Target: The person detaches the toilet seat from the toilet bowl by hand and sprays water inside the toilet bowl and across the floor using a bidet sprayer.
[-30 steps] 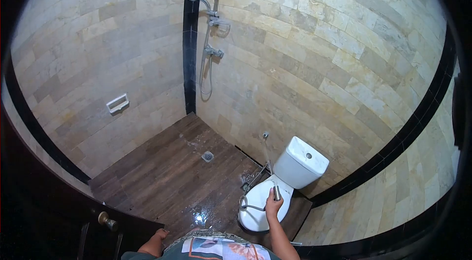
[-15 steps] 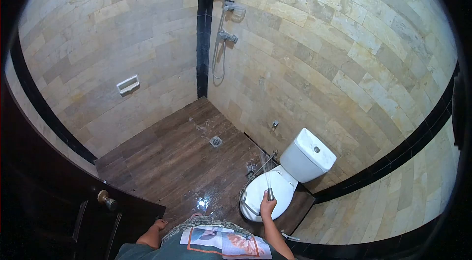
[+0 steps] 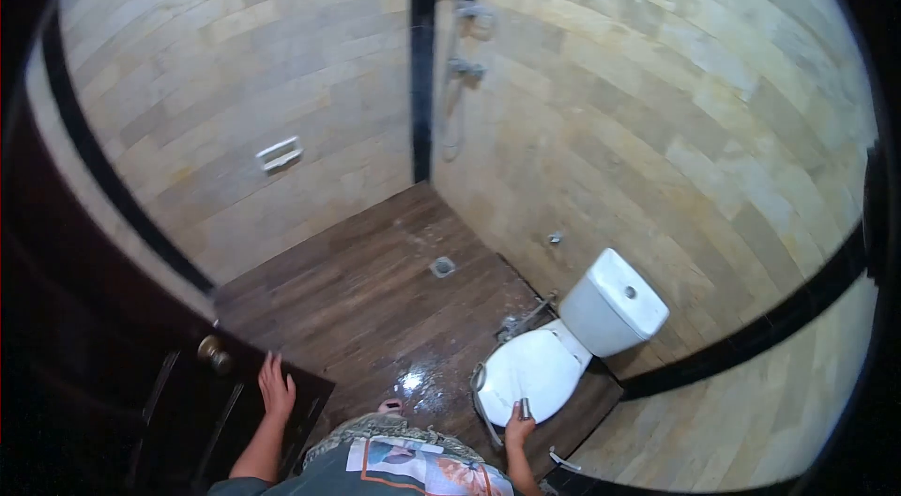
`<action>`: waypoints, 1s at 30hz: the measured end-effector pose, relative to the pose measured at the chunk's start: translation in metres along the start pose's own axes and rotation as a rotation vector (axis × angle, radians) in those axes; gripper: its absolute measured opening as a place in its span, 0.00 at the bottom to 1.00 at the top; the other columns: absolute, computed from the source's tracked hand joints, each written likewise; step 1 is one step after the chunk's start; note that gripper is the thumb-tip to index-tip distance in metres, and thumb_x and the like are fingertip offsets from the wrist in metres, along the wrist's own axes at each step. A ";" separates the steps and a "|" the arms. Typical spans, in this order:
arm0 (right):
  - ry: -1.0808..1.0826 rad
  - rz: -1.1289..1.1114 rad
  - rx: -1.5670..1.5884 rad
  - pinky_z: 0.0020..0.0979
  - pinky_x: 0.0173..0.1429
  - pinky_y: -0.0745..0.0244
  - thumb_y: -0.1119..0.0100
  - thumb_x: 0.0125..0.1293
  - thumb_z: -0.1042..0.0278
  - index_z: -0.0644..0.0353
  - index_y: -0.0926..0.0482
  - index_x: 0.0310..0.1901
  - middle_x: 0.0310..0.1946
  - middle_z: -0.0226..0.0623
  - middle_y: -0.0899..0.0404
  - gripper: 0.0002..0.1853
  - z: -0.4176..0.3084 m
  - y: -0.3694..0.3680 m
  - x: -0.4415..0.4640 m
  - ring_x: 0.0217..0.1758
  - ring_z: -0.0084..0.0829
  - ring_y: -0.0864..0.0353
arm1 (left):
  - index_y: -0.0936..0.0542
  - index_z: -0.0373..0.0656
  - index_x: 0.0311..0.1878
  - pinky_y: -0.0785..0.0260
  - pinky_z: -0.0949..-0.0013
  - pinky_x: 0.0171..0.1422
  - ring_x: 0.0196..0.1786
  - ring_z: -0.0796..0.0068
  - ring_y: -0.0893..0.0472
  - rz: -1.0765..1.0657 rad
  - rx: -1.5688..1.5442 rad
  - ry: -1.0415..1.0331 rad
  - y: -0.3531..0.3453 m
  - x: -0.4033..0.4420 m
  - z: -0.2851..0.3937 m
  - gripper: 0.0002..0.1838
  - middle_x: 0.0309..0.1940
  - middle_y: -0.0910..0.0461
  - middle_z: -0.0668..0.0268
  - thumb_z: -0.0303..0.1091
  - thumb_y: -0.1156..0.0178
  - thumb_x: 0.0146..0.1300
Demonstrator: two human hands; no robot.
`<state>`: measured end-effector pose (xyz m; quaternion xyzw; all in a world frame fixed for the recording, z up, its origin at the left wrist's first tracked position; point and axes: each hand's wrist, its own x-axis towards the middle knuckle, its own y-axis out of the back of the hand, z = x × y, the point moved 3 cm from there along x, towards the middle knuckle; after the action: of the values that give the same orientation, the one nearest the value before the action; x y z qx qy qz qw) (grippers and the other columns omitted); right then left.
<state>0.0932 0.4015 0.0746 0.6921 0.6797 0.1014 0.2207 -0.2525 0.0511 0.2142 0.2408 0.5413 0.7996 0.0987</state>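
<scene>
My right hand (image 3: 518, 428) is closed around a small metal spray head (image 3: 525, 409), held over the front of the white toilet's closed lid (image 3: 530, 374). A faint streak of water shows above the spray head. The grey hose (image 3: 481, 393) curves down beside the toilet's left side. My left hand (image 3: 276, 387) is raised with its fingers stretched out, holding nothing, at the edge of the dark door (image 3: 178, 402). Whether it touches the door I cannot tell.
A brass knob (image 3: 215, 354) sticks out from the door. The brown floor (image 3: 347, 308) is wet near my foot (image 3: 390, 407), with a drain (image 3: 442, 267) farther back. Shower fittings (image 3: 466, 69) hang by the corner; a soap holder (image 3: 280, 154) is on the left wall.
My left hand has risen from low beside my body to the door's edge, fingers now spread. The spray head has moved toward the lid's front, and its jet looks fainter. The view has shifted.
</scene>
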 end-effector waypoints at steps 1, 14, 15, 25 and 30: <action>0.007 0.002 -0.081 0.36 0.25 0.38 0.44 0.47 0.57 0.73 0.29 0.22 0.15 0.48 0.30 0.20 0.002 -0.001 0.003 0.18 0.39 0.31 | 0.42 0.42 0.51 0.57 0.57 0.59 0.57 0.55 0.48 0.070 0.101 -0.047 0.038 0.010 0.021 0.27 0.54 0.48 0.54 0.26 0.49 0.43; -0.085 -0.197 0.102 0.27 0.11 0.47 0.47 0.51 0.61 0.65 0.37 0.13 0.07 0.32 0.39 0.18 -0.006 -0.057 0.032 0.08 0.22 0.43 | 0.41 0.42 0.52 0.59 0.53 0.59 0.59 0.52 0.56 0.155 0.435 0.336 0.101 0.033 -0.032 0.30 0.57 0.53 0.58 0.37 0.44 0.44; -0.039 -0.229 0.115 0.27 0.12 0.47 0.47 0.51 0.61 0.65 0.36 0.14 0.07 0.31 0.39 0.17 -0.008 -0.060 0.034 0.08 0.22 0.43 | 0.41 0.43 0.52 0.58 0.54 0.59 0.59 0.51 0.56 0.205 0.431 0.328 0.097 0.034 -0.034 0.30 0.57 0.53 0.58 0.37 0.44 0.43; 0.033 -0.281 -0.019 0.26 0.13 0.45 0.48 0.51 0.64 0.64 0.35 0.16 0.06 0.29 0.39 0.14 -0.053 -0.077 0.008 0.08 0.22 0.40 | 0.33 0.43 0.46 0.57 0.56 0.59 0.59 0.54 0.54 0.237 0.461 0.424 0.100 0.078 -0.076 0.24 0.56 0.51 0.58 0.35 0.43 0.41; 0.118 -0.238 -0.077 0.28 0.21 0.39 0.47 0.50 0.64 0.70 0.30 0.20 0.13 0.35 0.32 0.14 -0.059 -0.112 -0.016 0.15 0.24 0.36 | 0.31 0.41 0.40 0.51 0.59 0.56 0.55 0.57 0.46 0.365 0.380 0.364 0.103 0.106 -0.117 0.19 0.50 0.43 0.57 0.30 0.44 0.40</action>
<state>-0.0342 0.3936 0.0791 0.5904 0.7644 0.1410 0.2175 -0.3910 -0.0411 0.3033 0.2008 0.6378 0.7185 -0.1915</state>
